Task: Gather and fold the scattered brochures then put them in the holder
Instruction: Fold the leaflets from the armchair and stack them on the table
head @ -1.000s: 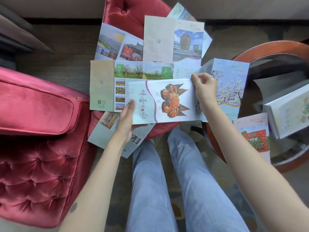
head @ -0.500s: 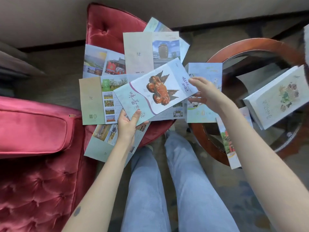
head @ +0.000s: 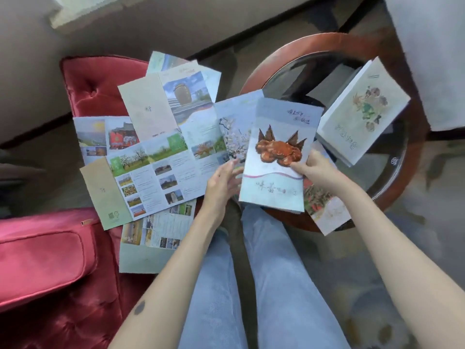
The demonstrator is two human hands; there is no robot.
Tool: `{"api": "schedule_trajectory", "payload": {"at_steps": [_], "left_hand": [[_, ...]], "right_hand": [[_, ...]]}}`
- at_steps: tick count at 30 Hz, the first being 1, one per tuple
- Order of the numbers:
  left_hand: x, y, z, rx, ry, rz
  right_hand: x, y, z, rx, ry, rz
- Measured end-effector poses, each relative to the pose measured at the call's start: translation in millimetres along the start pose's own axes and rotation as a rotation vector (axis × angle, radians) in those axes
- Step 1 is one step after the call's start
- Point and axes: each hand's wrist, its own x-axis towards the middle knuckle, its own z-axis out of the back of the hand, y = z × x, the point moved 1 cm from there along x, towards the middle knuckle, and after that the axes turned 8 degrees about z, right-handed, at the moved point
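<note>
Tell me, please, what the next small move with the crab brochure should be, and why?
Probably carry the crab brochure right toward the flower-covered stack on the glass table. It already looks folded to one panel, the right hand pinches its edge, and the left hand lies open beside it.

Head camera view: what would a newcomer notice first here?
The pale brochure with an orange crab picture is at centre, pinched at its right edge by the right hand, the left hand at its left edge. Left of it, unfolded photo brochures fan over a red tufted velvet seat; right of it is a round glass table with a wooden rim.
</note>
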Motion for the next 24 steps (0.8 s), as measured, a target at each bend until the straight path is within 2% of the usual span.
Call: {"api": "schedule_trajectory", "payload": {"at_steps": [3,6,8,10,13,16,18,21,24], "left_hand": [[3.6,6.8,-15.9,0.415,0.186,0.041],[5.2,24.7,-46.5,0.683,0.304,0.124],[7.8,43.2,-68.8,0.674,0.275,0.187],[12.1,64.8,-90.6,0.671,0.199,0.202],[14.4,89.3,-109.8,0.632,0.059,0.208],[16.1,102.0,-117.2,0.653,-0.044,0.218],[18.5,106.1,-117.5,0.685,-0.084,0.250],[22.2,107.8,-120.0,0.732,-0.071,0.305],[23.1,105.6,-129.1,0.756,-0.017,0.323]], "right_hand": [[-12.2,-23.0,44.6,-0.022,0.111,-0.119],[-18.2,-45.0,66.1,-0.244,0.166,-0.231],[-19.2,-58.6,67.1,-0.504,0.176,-0.227],[-21.0,-72.0,64.5,-0.654,0.154,-0.224],[-22.7,-86.8,61.5,-0.704,0.046,-0.221],[-23.0,-98.0,64.3,-0.745,0.021,-0.217],[-23.7,-101.6,64.7,-0.681,-0.037,-0.196],[-29.6,-104.7,63.8,-0.583,-0.224,-0.149],[-36.9,-109.3,56.5,-0.626,-0.321,-0.116]]}}
